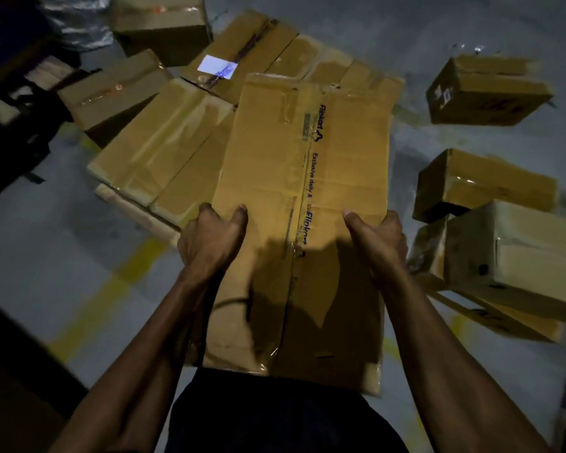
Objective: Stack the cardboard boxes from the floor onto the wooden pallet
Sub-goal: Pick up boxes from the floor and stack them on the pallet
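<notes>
Above grey floor (79, 250), both hands' fingers (206, 210) grasp the long box's (307, 178) sides.

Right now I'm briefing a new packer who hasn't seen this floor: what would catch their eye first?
First, the large printed box at centre, gripped at its sides by the left hand and right hand. Behind it lies a layer of flat boxes, one with a bright white label. Loose boxes sit scattered on the grey floor to the right.
</notes>
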### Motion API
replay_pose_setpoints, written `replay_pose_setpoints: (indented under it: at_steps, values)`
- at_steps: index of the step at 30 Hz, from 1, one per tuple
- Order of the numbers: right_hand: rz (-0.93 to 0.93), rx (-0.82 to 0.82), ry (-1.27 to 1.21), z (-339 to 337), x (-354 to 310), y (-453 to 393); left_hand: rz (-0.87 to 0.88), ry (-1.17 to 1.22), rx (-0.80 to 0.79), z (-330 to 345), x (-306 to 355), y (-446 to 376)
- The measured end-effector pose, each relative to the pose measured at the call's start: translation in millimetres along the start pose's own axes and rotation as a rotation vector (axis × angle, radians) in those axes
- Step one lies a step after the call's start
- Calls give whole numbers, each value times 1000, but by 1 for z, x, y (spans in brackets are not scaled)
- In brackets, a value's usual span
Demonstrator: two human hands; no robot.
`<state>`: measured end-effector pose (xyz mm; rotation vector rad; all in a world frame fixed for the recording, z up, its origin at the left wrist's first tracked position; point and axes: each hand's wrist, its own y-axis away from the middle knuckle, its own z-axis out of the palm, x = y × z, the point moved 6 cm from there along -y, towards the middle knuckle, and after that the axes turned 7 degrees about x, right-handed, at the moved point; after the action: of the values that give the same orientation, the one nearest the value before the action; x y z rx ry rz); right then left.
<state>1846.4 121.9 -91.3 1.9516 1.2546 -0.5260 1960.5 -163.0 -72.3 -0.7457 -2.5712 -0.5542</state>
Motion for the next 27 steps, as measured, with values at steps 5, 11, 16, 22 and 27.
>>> replay_pose_setpoints:
  at_steps: [5, 11, 16, 22, 27]
  values:
    - [104, 125, 4, 38, -13, -6, 110, -40, -93, 15, 2, -73]
    - [238, 193, 26, 83, 9, -11, 119, -94, -188, 54, -13, -128]
    - [320, 202, 55, 121, 44, -32, 93, -136, -256, 99, -30, -154]
    - [353, 199, 37, 157, 93, -58, 73, -143, -198, 153, -45, -167]
    - [337, 286, -10, 157, 122, -69, 188, -159, -147, 182, -42, -166]
